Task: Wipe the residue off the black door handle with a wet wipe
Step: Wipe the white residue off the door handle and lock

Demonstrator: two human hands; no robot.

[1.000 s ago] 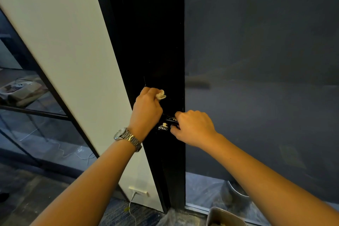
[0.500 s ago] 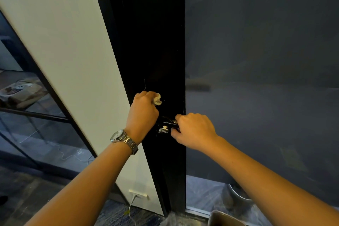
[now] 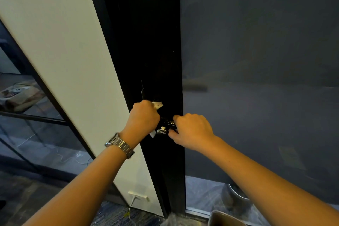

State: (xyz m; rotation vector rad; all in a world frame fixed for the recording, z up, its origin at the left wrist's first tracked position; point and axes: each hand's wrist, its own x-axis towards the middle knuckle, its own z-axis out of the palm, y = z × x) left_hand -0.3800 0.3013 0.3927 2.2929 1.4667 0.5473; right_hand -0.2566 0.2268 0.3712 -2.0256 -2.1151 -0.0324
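Residue shows as pale, shiny smears point(image 3: 161, 130) on the black metal door handle point(image 3: 167, 124), which sits low on the black door frame point(image 3: 156, 51) between our two hands. Our left hand point(image 3: 144, 118) is fisted around the crumpled white wet wipe point(image 3: 158, 105), a tuft poking out above the knuckles and a corner below the palm. Our right hand point(image 3: 191, 130) is curled closed on the handle's right end, steadying it.

We judge the wipe soft, limp and light, likely to bunch and slip, so it wants a firm wad behind the fingertips. The handle looks rigid and fixed; it should take hard rubbing, though wet metal may be slick.

Beside the frame stand a dark frosted glass panel point(image 3: 256, 60) on the right and a cream wall panel point(image 3: 60, 51) on the left. A silver wristwatch point(image 3: 120, 145) rides our left wrist. Below, a grey bin rim point(image 3: 225, 218) sits on the floor.
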